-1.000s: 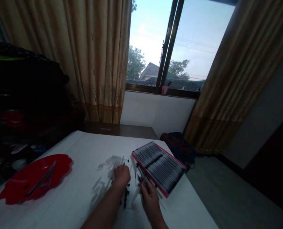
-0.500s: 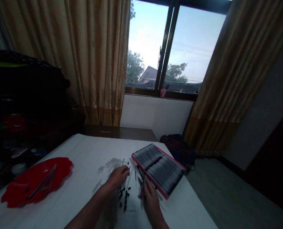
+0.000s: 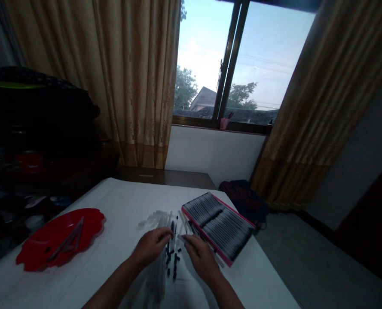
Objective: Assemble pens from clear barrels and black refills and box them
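My left hand is pinched closed at the middle of the white table, with a thin dark piece at its fingertips. Just to its right my right hand pinches a slim, pale, tube-like piece. The fingertips of both hands are close together but apart. Small black caps lie scattered between and below the hands. Clear tubes are spread beyond my left hand. A red-edged box filled with rows of dark pens lies tilted, right of my right hand.
A red scalloped tray with clear triangular rulers is at the left. Dark cluttered shelving stands beyond it. A dark cloth bundle lies past the table's right edge. A pink cup is on the window sill.
My right hand has moved up and left, closer to my left hand. My left hand has come slightly lower. The view has shifted a little.
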Demonstrator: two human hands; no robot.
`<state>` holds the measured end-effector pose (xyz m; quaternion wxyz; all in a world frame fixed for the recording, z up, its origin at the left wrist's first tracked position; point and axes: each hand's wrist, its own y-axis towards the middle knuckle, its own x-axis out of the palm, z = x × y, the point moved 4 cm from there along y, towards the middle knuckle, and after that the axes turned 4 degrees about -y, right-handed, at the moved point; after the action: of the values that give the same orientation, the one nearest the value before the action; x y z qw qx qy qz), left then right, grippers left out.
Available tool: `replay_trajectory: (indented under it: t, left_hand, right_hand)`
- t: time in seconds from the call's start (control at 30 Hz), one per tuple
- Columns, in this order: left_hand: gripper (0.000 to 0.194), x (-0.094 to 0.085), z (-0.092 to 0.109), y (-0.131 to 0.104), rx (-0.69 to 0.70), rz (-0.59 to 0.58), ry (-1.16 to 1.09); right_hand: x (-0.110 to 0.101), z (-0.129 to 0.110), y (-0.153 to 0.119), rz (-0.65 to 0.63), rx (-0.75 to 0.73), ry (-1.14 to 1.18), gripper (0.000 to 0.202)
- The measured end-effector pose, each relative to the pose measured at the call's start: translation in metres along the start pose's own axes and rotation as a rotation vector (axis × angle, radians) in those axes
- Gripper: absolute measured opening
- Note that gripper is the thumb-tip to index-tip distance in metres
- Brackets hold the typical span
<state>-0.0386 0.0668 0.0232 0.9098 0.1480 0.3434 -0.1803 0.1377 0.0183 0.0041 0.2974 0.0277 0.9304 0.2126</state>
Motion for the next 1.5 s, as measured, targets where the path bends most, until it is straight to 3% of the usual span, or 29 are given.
replay_trajectory:
  t: [0.27, 0.5, 0.67, 0.83, 0.93, 1.03, 1.1, 1.17, 1.23, 1.3, 1.4, 1.5]
  left_hand:
    - [0.025, -0.004, 0.007, -0.006, 0.007, -0.027, 0.195]
    - [0.024, -0.007, 0.022, -0.011, 0.076, -0.114, 0.431]
    - [0.03, -0.004, 0.031, -0.013, 0.13, -0.116, 0.438]
    - [0.032, 0.01, 0.04, -0.011, 0.139, -0.085, 0.412]
    - [0.034, 0.013, 0.048, -0.009, 0.218, -0.004, 0.31]
    - [0.037, -0.002, 0.049, -0.008, 0.278, 0.193, 0.132]
    - [0.04, -0.015, 0.041, -0.007, 0.217, 0.343, -0.014]
    - [0.044, -0.021, 0.028, -0.006, 0.075, 0.418, -0.186]
    - [0.048, -0.013, 0.016, -0.003, -0.062, 0.385, -0.35]
    - [0.05, 0.003, 0.009, 0.0, -0.108, 0.29, -0.427]
    - [0.049, 0.027, 0.005, 0.006, -0.08, 0.179, -0.274]
    - [0.041, 0.037, -0.002, 0.01, -0.086, 0.129, -0.069]
  right_hand:
    - [0.0, -0.008, 0.002, -0.043, -0.038, -0.114, 0.03]
    - [0.001, -0.02, 0.002, -0.172, -0.041, -0.404, 0.026]
    - [0.012, -0.012, -0.006, -0.166, -0.028, -0.334, 0.023]
    - [0.029, -0.007, -0.013, -0.148, -0.086, -0.21, 0.019]
    - [0.033, -0.005, -0.013, -0.122, -0.032, -0.133, 0.022]
    - [0.029, 0.0, -0.014, -0.076, 0.034, 0.0, 0.026]
    - [0.026, 0.005, -0.016, -0.052, 0.075, 0.062, 0.029]
    - [0.026, 0.009, -0.019, -0.039, 0.109, 0.079, 0.031]
    - [0.028, 0.011, -0.021, -0.041, 0.126, 0.08, 0.032]
    - [0.032, 0.009, -0.022, -0.055, 0.116, 0.087, 0.032]
    - [0.034, 0.006, -0.024, -0.06, 0.067, 0.12, 0.032]
    - [0.026, 0.018, -0.029, 0.065, 0.152, 0.147, 0.037]
